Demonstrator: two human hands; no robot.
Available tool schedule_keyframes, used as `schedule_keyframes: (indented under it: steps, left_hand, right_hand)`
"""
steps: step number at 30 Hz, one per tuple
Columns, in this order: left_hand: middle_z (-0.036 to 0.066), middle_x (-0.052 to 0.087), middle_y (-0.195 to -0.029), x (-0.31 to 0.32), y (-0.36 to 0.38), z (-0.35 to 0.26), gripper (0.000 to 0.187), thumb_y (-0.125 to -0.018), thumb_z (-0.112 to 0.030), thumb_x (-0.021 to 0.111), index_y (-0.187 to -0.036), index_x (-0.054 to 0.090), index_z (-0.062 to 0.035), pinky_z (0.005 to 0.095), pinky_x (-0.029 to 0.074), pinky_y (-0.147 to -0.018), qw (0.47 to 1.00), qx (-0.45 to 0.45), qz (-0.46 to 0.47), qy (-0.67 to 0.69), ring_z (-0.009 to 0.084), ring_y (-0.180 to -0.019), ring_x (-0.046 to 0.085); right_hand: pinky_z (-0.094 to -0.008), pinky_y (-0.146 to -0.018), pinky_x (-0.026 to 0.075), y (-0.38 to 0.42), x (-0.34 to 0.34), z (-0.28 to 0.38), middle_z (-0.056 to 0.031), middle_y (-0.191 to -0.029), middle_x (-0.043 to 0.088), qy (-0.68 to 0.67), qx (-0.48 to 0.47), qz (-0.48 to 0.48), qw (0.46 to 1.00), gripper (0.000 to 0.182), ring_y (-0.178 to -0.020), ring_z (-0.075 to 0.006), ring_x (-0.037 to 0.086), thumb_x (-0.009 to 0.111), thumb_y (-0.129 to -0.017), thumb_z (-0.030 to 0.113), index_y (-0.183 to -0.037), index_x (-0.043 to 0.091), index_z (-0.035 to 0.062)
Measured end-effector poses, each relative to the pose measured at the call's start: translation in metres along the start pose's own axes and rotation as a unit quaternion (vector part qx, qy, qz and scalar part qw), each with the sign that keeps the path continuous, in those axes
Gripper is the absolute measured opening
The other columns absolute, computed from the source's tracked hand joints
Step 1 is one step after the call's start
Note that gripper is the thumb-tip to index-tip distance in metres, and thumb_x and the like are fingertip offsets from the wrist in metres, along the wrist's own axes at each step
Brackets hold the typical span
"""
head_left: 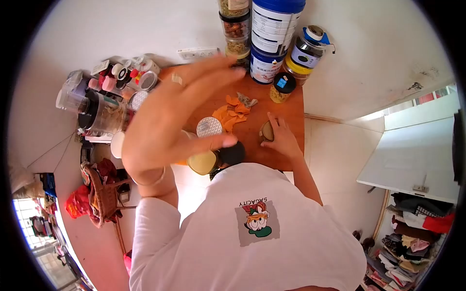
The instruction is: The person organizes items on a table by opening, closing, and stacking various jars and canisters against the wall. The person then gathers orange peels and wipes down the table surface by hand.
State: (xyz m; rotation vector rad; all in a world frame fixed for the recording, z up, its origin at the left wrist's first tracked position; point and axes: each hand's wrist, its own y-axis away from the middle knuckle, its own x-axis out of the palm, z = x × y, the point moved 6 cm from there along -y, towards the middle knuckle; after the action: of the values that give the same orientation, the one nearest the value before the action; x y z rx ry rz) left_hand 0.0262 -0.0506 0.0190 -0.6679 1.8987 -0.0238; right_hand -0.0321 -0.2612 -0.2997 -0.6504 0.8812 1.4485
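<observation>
My left hand (167, 116) is raised close to the camera, its thumb and fingers spread apart with nothing between them. It hides part of the wooden table (194, 102). My right hand (283, 136) rests on the table's right part, thumb and fingers round a small jar with a brownish-gold lid (267, 131). Below the left thumb are a round gold lid (202, 163) and a black lid (232, 154), near the table's front edge. A round silver patterned lid (209, 127) lies behind them. Torn orange pieces (232, 114) are scattered between the hands.
A jar with a black lid (283, 87) stands at the back right, near stacked blue-and-white buckets (272, 29) and a column of clear jars (235, 29). Bottles and containers (109, 109) crowd the left side. A white cabinet door (412, 160) is at far right.
</observation>
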Motion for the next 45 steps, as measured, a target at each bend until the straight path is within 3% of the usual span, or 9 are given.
schedule_keyframes:
  steps: [8,15,19,23,25,30,40,43,45]
  left_hand:
    - [0.018,0.059,-0.131,0.067,0.135,0.045,0.058,-0.074,-0.012,0.078,-0.125,0.056,0.0059,0.0399,0.043,-0.103,0.920,-0.170,-0.110,0.336,0.0293,-0.122,0.056]
    - [0.011,0.064,-0.123,0.089,0.217,0.064,0.046,-0.080,0.000,0.072,-0.124,0.059,0.0023,0.0363,0.043,-0.104,0.873,-0.361,-0.219,0.246,0.0223,-0.117,0.059]
    - [0.013,0.067,-0.115,0.118,0.246,0.065,0.050,-0.076,-0.005,0.078,-0.123,0.060,-0.0011,0.0355,0.050,-0.095,0.880,-0.440,-0.147,0.100,0.0247,-0.110,0.064]
    - [0.019,0.065,-0.118,0.186,0.278,0.083,0.064,-0.070,-0.021,0.085,-0.124,0.057,0.0003,0.0386,0.053,-0.089,0.815,-0.533,-0.103,0.204,0.0309,-0.107,0.065]
    - [0.020,0.062,-0.122,0.219,0.282,0.087,0.079,-0.066,-0.024,0.087,-0.131,0.050,-0.0007,0.0403,0.050,-0.093,0.845,-0.523,-0.089,0.071,0.0351,-0.113,0.060]
    - [0.019,0.060,-0.121,0.268,0.270,0.096,0.083,-0.064,-0.022,0.088,-0.133,0.044,-0.0033,0.0425,0.048,-0.092,0.841,-0.476,-0.211,0.147,0.0361,-0.112,0.058]
    - [0.017,0.064,-0.113,0.283,0.259,0.100,0.075,-0.064,-0.026,0.087,-0.125,0.048,-0.0060,0.0437,0.052,-0.084,0.825,-0.501,-0.258,0.039,0.0363,-0.102,0.062]
    - [0.018,0.066,-0.110,0.275,0.256,0.097,0.077,-0.064,-0.029,0.087,-0.126,0.048,-0.0069,0.0428,0.053,-0.082,0.815,-0.531,-0.219,0.074,0.0346,-0.101,0.065]
    - [0.018,0.068,-0.107,0.271,0.247,0.080,0.081,-0.062,-0.031,0.087,-0.129,0.048,-0.0077,0.0422,0.055,-0.081,0.830,-0.519,-0.184,0.088,0.0337,-0.097,0.067]
  right_hand:
    - [-0.0443,-0.092,0.048,-0.022,-0.013,-0.068,-0.0229,-0.119,0.056,-0.120,0.085,-0.175,0.973,0.092,-0.110,-0.0404,0.056,0.088,-0.062,0.031,-0.136,0.042,0.0009]
    - [-0.0457,-0.090,0.048,-0.050,-0.029,-0.056,-0.0241,-0.126,0.051,0.050,0.148,-0.194,0.969,0.092,-0.111,-0.0396,0.056,0.083,-0.068,0.041,-0.139,0.041,0.0008]
    - [-0.0458,-0.103,0.040,-0.027,-0.048,0.017,-0.0245,-0.135,0.046,0.170,-0.057,-0.341,0.923,0.087,-0.126,-0.0393,0.045,0.079,-0.073,0.042,-0.141,0.039,0.0044]
    - [-0.0453,-0.103,0.040,-0.011,0.027,0.085,-0.0249,-0.139,0.041,-0.040,-0.214,0.080,0.973,0.093,-0.126,-0.0407,0.045,0.083,-0.069,0.041,-0.140,0.040,-0.0007]
    - [-0.0451,-0.103,0.041,0.002,0.066,0.097,-0.0236,-0.137,0.043,0.050,-0.233,0.118,0.964,0.099,-0.124,-0.0408,0.046,0.085,-0.063,0.044,-0.140,0.040,0.0005]
    - [-0.0454,-0.084,0.052,0.004,0.070,0.091,-0.0203,-0.120,0.051,0.030,-0.196,0.107,0.974,0.088,-0.110,-0.0371,0.056,0.083,-0.063,0.033,-0.135,0.042,0.0020]
    - [-0.0451,-0.094,0.050,-0.027,0.011,0.008,-0.0243,-0.136,0.043,0.102,-0.035,-0.017,0.994,0.098,-0.121,-0.0400,0.050,0.085,-0.066,0.036,-0.143,0.035,0.0019]
    - [-0.0443,-0.103,0.043,-0.014,-0.019,0.060,-0.0229,-0.140,0.039,0.224,-0.188,-0.089,0.952,0.100,-0.129,-0.0394,0.044,0.086,-0.065,0.035,-0.144,0.034,0.0022]
    - [-0.0450,-0.107,0.038,0.004,-0.026,0.100,-0.0203,-0.143,0.036,0.036,-0.257,0.005,0.966,0.099,-0.131,-0.0392,0.041,0.086,-0.063,0.031,-0.144,0.035,0.0044]
